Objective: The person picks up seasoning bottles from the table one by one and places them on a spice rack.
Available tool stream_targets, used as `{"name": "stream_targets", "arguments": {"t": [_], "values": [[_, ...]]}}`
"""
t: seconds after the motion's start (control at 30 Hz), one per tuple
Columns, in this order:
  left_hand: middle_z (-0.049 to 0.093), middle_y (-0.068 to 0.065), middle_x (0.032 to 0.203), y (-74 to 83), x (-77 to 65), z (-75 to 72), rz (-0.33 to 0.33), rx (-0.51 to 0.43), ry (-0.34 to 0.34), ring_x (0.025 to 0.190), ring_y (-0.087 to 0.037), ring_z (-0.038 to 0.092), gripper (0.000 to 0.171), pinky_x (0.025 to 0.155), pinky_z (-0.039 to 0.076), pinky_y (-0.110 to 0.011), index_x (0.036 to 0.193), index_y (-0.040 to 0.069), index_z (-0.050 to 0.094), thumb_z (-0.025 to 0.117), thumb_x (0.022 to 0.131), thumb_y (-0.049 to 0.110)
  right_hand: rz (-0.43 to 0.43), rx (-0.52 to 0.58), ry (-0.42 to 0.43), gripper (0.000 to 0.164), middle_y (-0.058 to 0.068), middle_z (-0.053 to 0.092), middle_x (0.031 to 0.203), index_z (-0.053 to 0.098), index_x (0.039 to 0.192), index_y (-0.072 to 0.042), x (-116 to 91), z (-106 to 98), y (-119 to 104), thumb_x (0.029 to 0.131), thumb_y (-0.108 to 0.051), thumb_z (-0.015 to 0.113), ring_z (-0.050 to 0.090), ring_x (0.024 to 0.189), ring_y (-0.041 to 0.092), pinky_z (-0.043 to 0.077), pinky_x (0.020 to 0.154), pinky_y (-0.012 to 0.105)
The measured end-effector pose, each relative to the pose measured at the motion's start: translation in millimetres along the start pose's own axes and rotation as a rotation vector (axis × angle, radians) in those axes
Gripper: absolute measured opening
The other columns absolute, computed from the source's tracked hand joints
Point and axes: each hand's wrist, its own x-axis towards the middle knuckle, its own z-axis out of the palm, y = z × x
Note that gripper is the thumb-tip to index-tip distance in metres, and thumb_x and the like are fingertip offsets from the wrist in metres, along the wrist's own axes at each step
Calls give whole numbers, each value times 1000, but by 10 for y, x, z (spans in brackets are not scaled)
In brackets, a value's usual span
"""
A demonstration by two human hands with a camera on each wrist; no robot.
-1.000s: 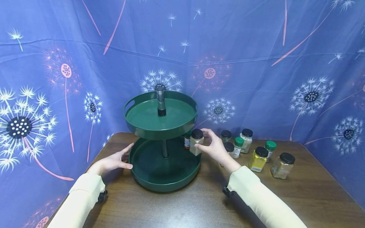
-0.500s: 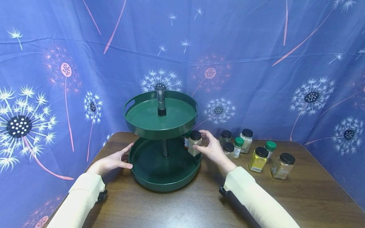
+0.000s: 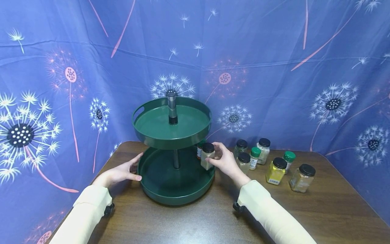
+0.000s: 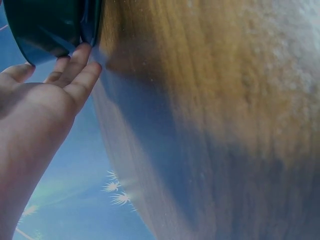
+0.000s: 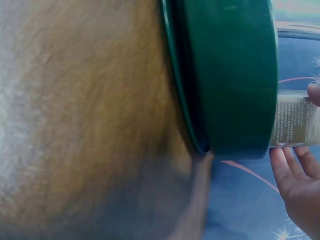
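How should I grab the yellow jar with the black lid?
I'd grip the yellow jar by its sides, below its black lid, coming from the near side: it stands upright, and a green-lidded bottle sits close behind it.

Draped indoor corner, dandelion cloth [image 3: 259, 47], table [image 3: 195, 220]

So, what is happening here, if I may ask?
A person's right hand holds a black-lidded jar at the right side of the lower tray of the green stand; whether it rests there is unclear. The left hand touches that tray's left side. Behind the jar is a green-capped bottle. Seven other containers are on the table.
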Motion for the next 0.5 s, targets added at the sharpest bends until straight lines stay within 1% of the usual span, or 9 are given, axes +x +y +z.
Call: {"name": "stream_targets", "arguments": {"t": [0.23,0.4,0.5], "values": [[9,-30,152,7,-6,7,7,8,0,134,-54,20,103,104,29,-59,152,10,-7,71,85,18,-9,-26,-8,57,9,66,108,53,121,-13,-31,40,95,72,-13,81,62,96,20,53,80,34],[10,-30,152,4,-9,8,2,9,4,134,-53,22,103,104,30,-58,152,11,-7,71,85,18,-30,-52,-12,57,10,66,107,54,121,-12,-33,41,113,72,-14,82,63,93,20,53,81,37],[10,-29,152,2,-10,8,0,7,6,134,-53,22,103,104,30,-58,152,12,-7,70,85,18,-21,-62,-18,58,11,66,107,54,121,-12,-30,33,114,71,-15,82,62,90,21,53,81,37]]}}
